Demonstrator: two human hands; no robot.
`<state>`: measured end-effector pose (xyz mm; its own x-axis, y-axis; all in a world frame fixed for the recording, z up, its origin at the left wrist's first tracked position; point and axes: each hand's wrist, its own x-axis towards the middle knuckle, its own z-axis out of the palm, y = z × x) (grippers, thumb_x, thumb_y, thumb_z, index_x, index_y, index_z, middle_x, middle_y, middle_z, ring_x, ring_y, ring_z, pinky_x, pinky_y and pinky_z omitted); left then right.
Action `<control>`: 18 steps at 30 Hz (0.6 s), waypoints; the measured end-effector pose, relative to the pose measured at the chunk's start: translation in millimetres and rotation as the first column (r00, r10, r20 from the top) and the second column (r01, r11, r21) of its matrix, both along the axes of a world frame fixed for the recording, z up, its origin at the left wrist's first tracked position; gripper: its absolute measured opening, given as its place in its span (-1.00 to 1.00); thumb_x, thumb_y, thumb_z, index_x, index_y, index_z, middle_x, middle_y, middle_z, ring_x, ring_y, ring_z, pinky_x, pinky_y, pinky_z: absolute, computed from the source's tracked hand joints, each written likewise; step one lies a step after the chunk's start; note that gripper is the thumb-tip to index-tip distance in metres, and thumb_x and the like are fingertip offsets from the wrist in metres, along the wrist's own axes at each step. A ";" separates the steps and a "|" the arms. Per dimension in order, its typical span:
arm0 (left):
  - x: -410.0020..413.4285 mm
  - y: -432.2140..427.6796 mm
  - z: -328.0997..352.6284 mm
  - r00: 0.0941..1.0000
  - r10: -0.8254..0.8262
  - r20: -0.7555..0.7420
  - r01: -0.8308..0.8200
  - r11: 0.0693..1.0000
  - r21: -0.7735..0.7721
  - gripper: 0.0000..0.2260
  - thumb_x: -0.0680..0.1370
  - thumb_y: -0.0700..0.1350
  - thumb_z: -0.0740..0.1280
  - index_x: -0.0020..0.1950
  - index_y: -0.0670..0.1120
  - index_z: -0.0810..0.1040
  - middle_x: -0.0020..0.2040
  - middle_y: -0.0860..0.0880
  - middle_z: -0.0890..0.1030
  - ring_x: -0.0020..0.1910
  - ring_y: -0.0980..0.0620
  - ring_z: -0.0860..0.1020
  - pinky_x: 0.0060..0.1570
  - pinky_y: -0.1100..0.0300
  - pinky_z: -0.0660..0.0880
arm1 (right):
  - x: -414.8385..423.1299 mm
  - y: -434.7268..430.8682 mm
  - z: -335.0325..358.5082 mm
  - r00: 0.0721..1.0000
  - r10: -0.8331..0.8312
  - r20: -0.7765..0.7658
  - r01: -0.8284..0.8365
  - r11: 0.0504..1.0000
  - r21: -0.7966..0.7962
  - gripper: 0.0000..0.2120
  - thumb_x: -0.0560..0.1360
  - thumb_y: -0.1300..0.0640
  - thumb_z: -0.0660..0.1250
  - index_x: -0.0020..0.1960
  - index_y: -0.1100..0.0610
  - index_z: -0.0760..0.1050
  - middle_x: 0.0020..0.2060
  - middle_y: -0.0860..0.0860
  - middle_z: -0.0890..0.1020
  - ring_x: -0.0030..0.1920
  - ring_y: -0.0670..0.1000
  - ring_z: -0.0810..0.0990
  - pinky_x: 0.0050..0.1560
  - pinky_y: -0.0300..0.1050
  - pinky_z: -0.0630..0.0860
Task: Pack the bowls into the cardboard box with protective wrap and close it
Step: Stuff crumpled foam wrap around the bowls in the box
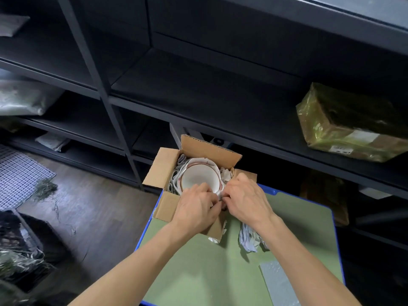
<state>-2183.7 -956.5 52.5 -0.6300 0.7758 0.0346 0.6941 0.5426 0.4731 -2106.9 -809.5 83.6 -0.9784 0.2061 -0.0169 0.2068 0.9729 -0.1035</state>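
A strip of bubble wrap (278,282) and some crumpled paper (249,237) lie on the green mat (198,272). Beyond them, the left hand (196,208) and right hand (247,199) meet, fingers curled, pinching the paper wrap (220,196) at the near rim of a white bowl (198,178) inside the open box (161,166). Farther off, a parcel (353,127) sits on a dark shelf (220,96).

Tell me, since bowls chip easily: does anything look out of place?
The box seems to overhang the far corner of the table, and crumpled paper lies outside it. The bowl, in its wrap, looks undamaged.
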 end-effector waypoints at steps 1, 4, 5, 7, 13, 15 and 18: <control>2.2 -4.5 -1.7 0.999 -0.030 -0.045 0.031 0.999 0.012 -0.72 0.54 0.12 0.24 -0.14 0.04 0.69 -0.10 0.02 0.55 -0.16 -0.08 0.50 -0.15 0.01 0.42 | 0.3 -0.5 0.3 1.000 0.013 -0.008 -0.013 1.000 0.019 -0.81 0.54 0.03 0.30 -0.15 -0.02 0.67 -0.19 -0.13 0.59 -0.03 -0.03 0.40 -0.13 -0.09 0.46; 9.8 -14.1 -3.5 0.979 -0.091 -0.181 0.102 0.993 0.053 -0.82 0.52 0.09 0.29 -0.08 0.09 0.67 -0.06 0.01 0.56 -0.17 -0.09 0.48 -0.18 0.00 0.42 | 7.5 1.5 -5.0 0.995 0.054 -0.088 -0.051 0.998 0.030 -0.76 0.55 0.12 0.26 -0.16 0.01 0.69 -0.12 -0.15 0.62 -0.03 -0.01 0.44 -0.09 -0.06 0.51; 11.6 -15.4 -4.8 0.974 -0.093 -0.208 0.107 0.993 0.058 -0.83 0.52 0.09 0.29 -0.07 0.10 0.66 -0.07 0.00 0.56 -0.18 -0.09 0.47 -0.20 0.00 0.43 | 11.4 2.0 -7.5 0.992 0.071 -0.105 -0.067 0.997 0.038 -0.76 0.55 0.13 0.26 -0.14 0.02 0.69 -0.11 -0.16 0.64 -0.03 -0.02 0.44 -0.07 -0.05 0.51; 12.9 -15.0 -8.8 0.967 -0.081 -0.241 0.092 0.995 0.033 -0.80 0.52 0.11 0.26 -0.08 0.09 0.65 -0.07 0.00 0.55 -0.17 -0.08 0.46 -0.19 0.01 0.42 | 18.6 -0.1 -11.7 0.987 0.090 -0.134 -0.082 0.995 0.064 -0.77 0.56 0.11 0.26 -0.11 0.00 0.70 -0.09 -0.20 0.65 0.00 -0.03 0.45 0.02 -0.08 0.48; 15.3 -10.7 -12.0 0.965 -0.051 -0.258 0.050 0.999 -0.009 -0.73 0.53 0.13 0.20 -0.13 0.02 0.62 -0.04 0.01 0.52 -0.14 -0.06 0.42 -0.16 0.06 0.29 | 27.3 -11.6 -8.2 0.986 0.070 -0.152 -0.049 0.989 0.141 -0.74 0.61 0.06 0.19 -0.07 -0.04 0.66 -0.08 -0.20 0.61 0.00 0.02 0.43 0.32 -0.04 0.28; 14.6 -16.3 -12.1 0.978 -0.041 -0.206 0.057 0.996 0.072 -0.78 0.55 0.10 0.24 -0.07 0.02 0.60 0.03 -0.01 0.50 -0.10 -0.05 0.43 -0.14 0.07 0.34 | 31.8 -13.8 -5.9 0.986 0.066 -0.152 -0.046 0.990 0.136 -0.76 0.61 0.06 0.20 -0.04 -0.04 0.65 -0.02 -0.20 0.61 0.00 0.02 0.43 0.26 -0.07 0.31; 15.7 -22.6 -12.3 0.983 -0.055 -0.177 0.079 0.989 0.128 -0.82 0.59 0.07 0.25 -0.02 0.01 0.58 0.06 -0.01 0.48 -0.07 -0.05 0.45 -0.08 0.04 0.41 | 42.0 -13.3 -9.7 0.983 0.076 -0.167 -0.056 0.991 0.120 -0.84 0.55 0.13 0.29 0.02 0.00 0.65 0.14 -0.18 0.61 0.02 0.05 0.46 0.20 -0.09 0.34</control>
